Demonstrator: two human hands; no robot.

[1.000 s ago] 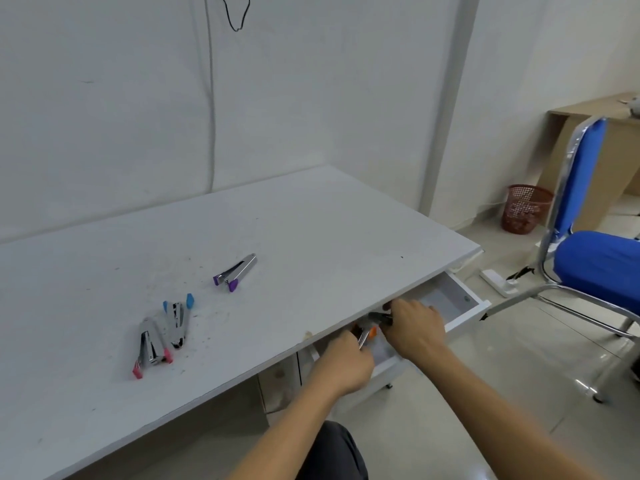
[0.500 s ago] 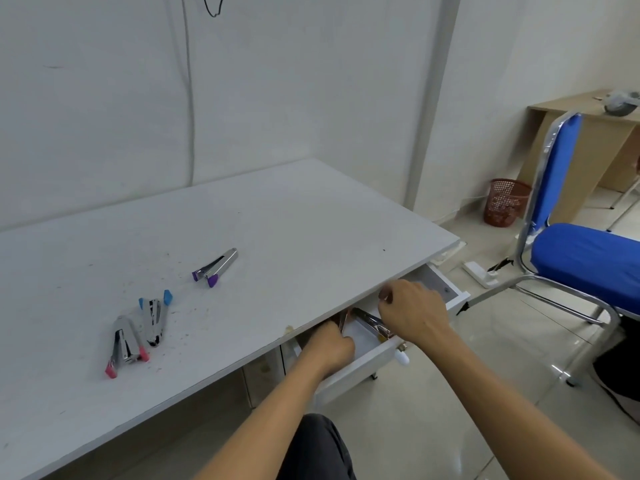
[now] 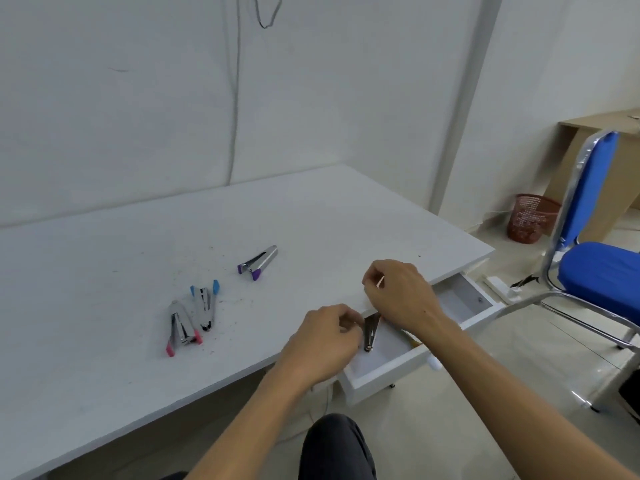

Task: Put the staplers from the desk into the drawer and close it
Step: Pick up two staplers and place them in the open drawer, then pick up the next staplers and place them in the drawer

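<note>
White desk (image 3: 311, 216) w/ drawer (image 3: 398, 370) pulled open at the front edge. Left hand (image 3: 322, 344) and right hand (image 3: 401, 296) both loosely curled, empty afaict, just above a silver stapler (image 3: 370, 330) lying inside the drawer between them. Purple (image 3: 258, 263), blue (image 3: 205, 303) and pink (image 3: 181, 327) staplers well left on the desktop.

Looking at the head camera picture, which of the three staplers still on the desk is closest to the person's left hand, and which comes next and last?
Measured from the left hand:
1. The purple-tipped stapler, up and to the left of the hand, toward the wall.
2. The blue-tipped stapler, further left on the desk.
3. The pink-tipped stapler, leftmost, lying beside the blue one.
The first two are close to call; the pink one is plainly farthest.
</note>
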